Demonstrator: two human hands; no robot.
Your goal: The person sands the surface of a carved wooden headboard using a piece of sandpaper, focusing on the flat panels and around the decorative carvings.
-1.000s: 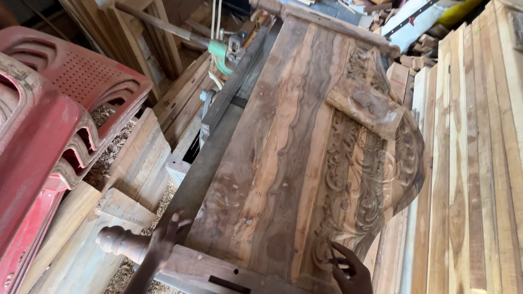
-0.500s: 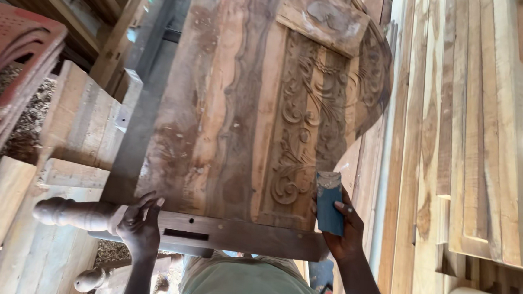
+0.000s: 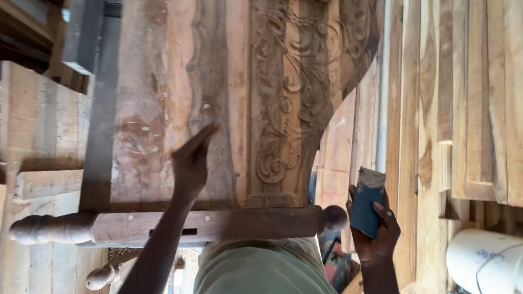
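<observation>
Head view, looking down at a carved wooden panel (image 3: 217, 84) lying flat. Left hand (image 3: 191, 164) rests open on the plain boards, fingers together and stretched forward, just left of the scrollwork carving (image 3: 282, 106). Right hand (image 3: 374, 232) grips a folded dark sandpaper (image 3: 366, 199) off the panel's right edge, near the knob of a turned rail (image 3: 208, 225) just below both hands. Sanding well here likely means bracing with the left palm and following the grain.

The left hand (image 3: 191, 161) lies flat on the carved wooden panel (image 3: 247, 85) (fingers spread), while the right hand (image 3: 374, 229) grips 1 folded sandpaper piece (image 3: 367, 199) beside the turned post (image 3: 178, 226).
</observation>
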